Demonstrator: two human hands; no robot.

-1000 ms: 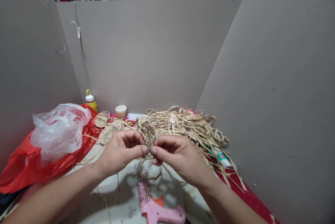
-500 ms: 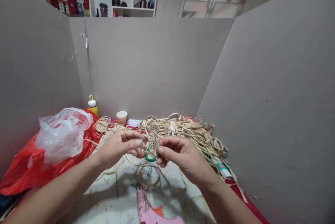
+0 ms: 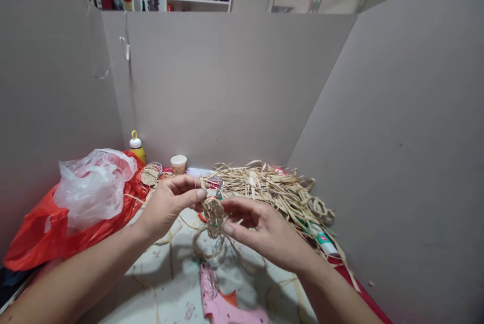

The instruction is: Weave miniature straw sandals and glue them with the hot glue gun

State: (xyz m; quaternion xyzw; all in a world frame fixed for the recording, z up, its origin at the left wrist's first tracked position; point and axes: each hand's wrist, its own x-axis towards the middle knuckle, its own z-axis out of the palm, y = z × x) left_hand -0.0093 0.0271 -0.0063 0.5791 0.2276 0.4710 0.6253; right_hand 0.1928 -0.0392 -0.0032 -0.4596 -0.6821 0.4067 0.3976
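Observation:
I hold a small braided straw piece (image 3: pixel 214 214) in front of me, above the white work surface (image 3: pixel 172 293). My left hand (image 3: pixel 170 203) pinches its upper edge with thumb and forefinger. My right hand (image 3: pixel 260 230) grips it from the right, fingers curled. A loose loop of braid (image 3: pixel 206 251) hangs down from the piece. A pile of dry straw strips (image 3: pixel 272 190) lies just behind my hands. A pink glue gun (image 3: pixel 223 304) lies below them, near the bottom edge.
A clear plastic bag (image 3: pixel 93 187) rests on a red bag (image 3: pixel 34 235) at the left. Behind stand a yellow bottle (image 3: pixel 136 145), a paper cup (image 3: pixel 178 163) and coiled braid discs (image 3: pixel 150 174). A glue tube (image 3: pixel 321 238) lies right. Grey partitions (image 3: pixel 227 82) enclose the table.
The braided piece has been turned and lowered, and now looks shorter and curled. My left hand shifted to pinch its top. The camera tilted slightly.

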